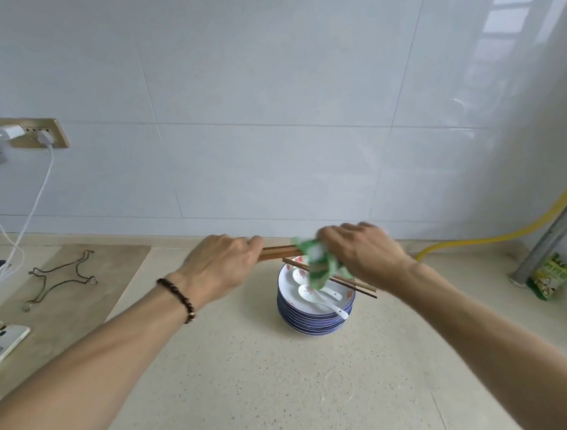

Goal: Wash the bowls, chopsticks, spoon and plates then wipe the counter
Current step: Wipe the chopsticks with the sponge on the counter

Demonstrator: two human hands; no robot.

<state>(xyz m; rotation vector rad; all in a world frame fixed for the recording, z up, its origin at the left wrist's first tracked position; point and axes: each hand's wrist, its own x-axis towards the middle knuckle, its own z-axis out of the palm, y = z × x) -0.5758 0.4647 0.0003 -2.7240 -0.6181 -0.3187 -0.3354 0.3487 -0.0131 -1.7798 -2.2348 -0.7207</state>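
phone point(0, 342), wire trivet point(60, 281), yellow hose point(501, 236), green packet point(551, 277)

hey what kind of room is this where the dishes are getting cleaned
Most likely a home kitchen: a speckled counter against a white tiled wall, a stack of plates with spoons, and a yellow hose of the kind used for gas.

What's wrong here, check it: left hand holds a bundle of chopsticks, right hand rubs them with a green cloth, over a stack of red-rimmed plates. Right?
One slip: the head view shows the stack of plates is blue-rimmed. The rest holds: left hand grips the chopsticks, right hand holds the green cloth.
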